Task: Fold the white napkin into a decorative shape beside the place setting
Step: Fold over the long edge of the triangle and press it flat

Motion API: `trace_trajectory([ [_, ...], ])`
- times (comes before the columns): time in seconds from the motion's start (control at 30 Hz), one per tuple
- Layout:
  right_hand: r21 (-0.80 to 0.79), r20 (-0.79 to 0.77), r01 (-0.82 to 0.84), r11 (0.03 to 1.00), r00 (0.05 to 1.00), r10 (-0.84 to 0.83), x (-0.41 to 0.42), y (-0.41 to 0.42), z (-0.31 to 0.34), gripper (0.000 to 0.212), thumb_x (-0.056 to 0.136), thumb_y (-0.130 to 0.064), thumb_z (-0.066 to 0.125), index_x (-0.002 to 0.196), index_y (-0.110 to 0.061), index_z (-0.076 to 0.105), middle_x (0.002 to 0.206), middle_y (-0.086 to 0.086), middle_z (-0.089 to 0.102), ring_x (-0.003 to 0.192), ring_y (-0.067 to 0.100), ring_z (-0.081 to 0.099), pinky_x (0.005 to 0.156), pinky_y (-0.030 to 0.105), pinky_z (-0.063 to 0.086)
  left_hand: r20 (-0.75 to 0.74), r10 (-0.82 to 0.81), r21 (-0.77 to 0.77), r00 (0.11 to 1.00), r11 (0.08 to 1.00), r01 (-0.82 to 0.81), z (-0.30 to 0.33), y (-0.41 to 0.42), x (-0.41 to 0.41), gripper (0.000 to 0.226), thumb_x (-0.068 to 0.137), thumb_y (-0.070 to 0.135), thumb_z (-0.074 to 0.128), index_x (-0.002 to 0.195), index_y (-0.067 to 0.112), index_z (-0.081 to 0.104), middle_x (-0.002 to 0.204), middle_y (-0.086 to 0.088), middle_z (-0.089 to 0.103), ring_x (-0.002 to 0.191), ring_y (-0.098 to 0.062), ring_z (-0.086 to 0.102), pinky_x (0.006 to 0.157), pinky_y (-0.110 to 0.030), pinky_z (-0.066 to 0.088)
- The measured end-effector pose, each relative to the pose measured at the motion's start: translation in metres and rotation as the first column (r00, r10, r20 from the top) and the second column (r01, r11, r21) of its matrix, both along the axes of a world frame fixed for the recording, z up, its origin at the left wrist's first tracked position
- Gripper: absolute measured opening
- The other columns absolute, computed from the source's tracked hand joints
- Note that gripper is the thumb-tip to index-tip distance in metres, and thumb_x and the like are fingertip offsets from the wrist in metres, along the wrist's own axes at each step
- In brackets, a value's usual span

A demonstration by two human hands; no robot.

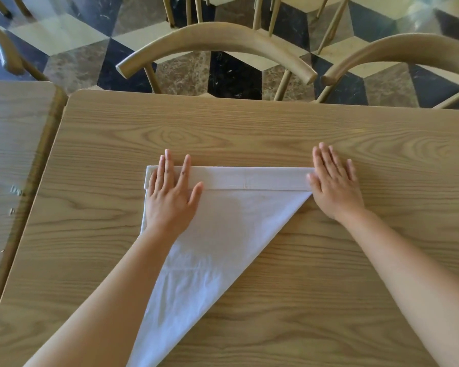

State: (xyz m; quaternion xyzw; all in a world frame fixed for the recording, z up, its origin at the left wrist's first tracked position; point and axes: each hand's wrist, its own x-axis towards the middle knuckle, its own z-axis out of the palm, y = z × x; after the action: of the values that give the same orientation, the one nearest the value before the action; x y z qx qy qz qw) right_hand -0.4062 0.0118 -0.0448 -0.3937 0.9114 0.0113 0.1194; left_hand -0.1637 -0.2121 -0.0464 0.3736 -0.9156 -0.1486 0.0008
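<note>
on a wooden table (pixel 249 123), two bare hands press flat on a white napkin (pixel 223 229) folded into a triangle.

the left hand (pixel 171 197) lies open, fingers straight, on the napkin's left end across a narrow band folded along its far edge (the triangle's point trails toward the viewer). the right hand (pixel 334 184), also flat with fingers spread, rests at the right tip, mostly on wood. curved chair backs (pixel 215 38) stand beyond the table over a patterned tile floor (pixel 233 75).

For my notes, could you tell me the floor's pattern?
Cube-like tiles in black, brown and cream; head view.
</note>
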Motion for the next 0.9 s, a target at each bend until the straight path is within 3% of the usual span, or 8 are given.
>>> trace_trajectory([
  [0.1,-0.02,0.058,0.041,0.999,0.998,-0.04,-0.003,0.005,0.002,0.055,0.099,-0.038,0.013,0.148,-0.02,-0.009,0.156,-0.006,-0.015,0.142,0.008,-0.014,0.115,0.044,-0.007,0.024,0.146,0.026,0.989,0.989,-0.147,0.002,0.006,-0.009,0.066,0.094,0.055,0.021,0.15,0.027,-0.001,0.156,-0.009,-0.016,0.143,-0.017,-0.015,0.114,-0.031,-0.011],
  [0.2,-0.185,0.085,0.055,0.981,0.996,-0.04,-0.006,0.008,0.001,0.051,0.101,-0.025,0.03,0.148,-0.015,0.015,0.157,-0.003,0.008,0.144,0.011,0.001,0.115,0.045,0.0,0.039,0.313,0.071,0.949,0.946,-0.315,0.002,0.013,-0.029,0.073,0.093,0.057,0.021,0.15,0.019,-0.005,0.155,-0.01,-0.019,0.142,-0.016,-0.019,0.115,-0.035,-0.013],
  [0.33,-0.462,0.075,0.089,0.883,0.995,-0.061,-0.016,0.01,0.006,0.029,0.083,-0.007,0.065,0.112,-0.005,0.064,0.126,0.013,0.057,0.121,0.031,0.05,0.1,0.045,0.038,0.002,0.447,0.101,0.895,0.89,-0.445,0.001,0.019,-0.047,0.08,0.091,0.059,0.025,0.15,0.014,-0.004,0.156,-0.011,-0.018,0.142,-0.018,-0.019,0.115,-0.042,-0.013],
  [0.5,-0.444,0.293,0.222,0.868,0.952,-0.093,-0.023,0.01,0.022,0.011,0.079,-0.005,0.065,0.078,-0.016,0.065,0.079,-0.001,0.061,0.077,0.022,0.056,0.066,0.03,0.042,-0.002,0.313,-0.009,0.95,0.95,-0.313,-0.003,0.022,-0.037,0.086,0.083,0.071,0.025,0.149,0.025,-0.006,0.156,-0.014,-0.016,0.142,-0.023,-0.019,0.113,-0.046,-0.013],
  [0.63,-0.351,0.517,0.356,0.866,0.845,-0.138,-0.018,0.035,0.033,0.02,0.082,-0.009,0.067,0.071,-0.026,0.064,0.072,0.001,0.064,0.065,0.017,0.056,0.056,0.031,0.049,0.017,0.2,-0.046,0.98,0.979,-0.199,-0.002,0.024,-0.031,0.088,0.08,0.076,0.026,0.149,0.029,-0.002,0.157,-0.013,-0.013,0.143,-0.023,-0.015,0.114,-0.047,-0.01],
  [0.7,-0.29,0.61,0.401,0.869,0.777,-0.155,-0.005,0.056,0.039,0.015,0.083,-0.007,0.067,0.073,-0.019,0.065,0.072,0.004,0.062,0.065,0.015,0.053,0.049,0.018,0.046,0.03,0.117,-0.075,0.993,0.991,-0.115,-0.002,0.027,-0.028,0.088,0.079,0.076,0.028,0.149,0.031,0.002,0.157,-0.013,-0.01,0.144,-0.023,-0.012,0.115,-0.048,-0.007],
  [0.77,-0.213,0.67,0.443,0.871,0.715,-0.2,0.011,0.08,0.041,0.01,0.083,-0.008,0.068,0.074,-0.014,0.066,0.072,0.006,0.062,0.065,0.015,0.052,0.048,0.013,0.041,0.038,0.023,-0.092,0.999,0.996,-0.02,-0.002,0.032,-0.024,0.087,0.078,0.076,0.03,0.149,0.032,0.005,0.157,-0.013,-0.007,0.144,-0.023,-0.009,0.115,-0.048,-0.004],
  [0.9,-0.125,0.697,0.487,0.864,0.663,-0.272,0.05,0.131,0.043,0.01,0.08,-0.012,0.071,0.072,-0.016,0.068,0.075,0.016,0.067,0.067,0.017,0.053,0.063,0.029,0.04,0.018,-0.136,-0.108,0.991,0.985,0.137,-0.003,0.052,-0.015,0.088,0.074,0.076,0.032,0.148,0.032,0.014,0.157,-0.017,0.002,0.145,-0.026,0.0,0.114,-0.05,0.003],
])
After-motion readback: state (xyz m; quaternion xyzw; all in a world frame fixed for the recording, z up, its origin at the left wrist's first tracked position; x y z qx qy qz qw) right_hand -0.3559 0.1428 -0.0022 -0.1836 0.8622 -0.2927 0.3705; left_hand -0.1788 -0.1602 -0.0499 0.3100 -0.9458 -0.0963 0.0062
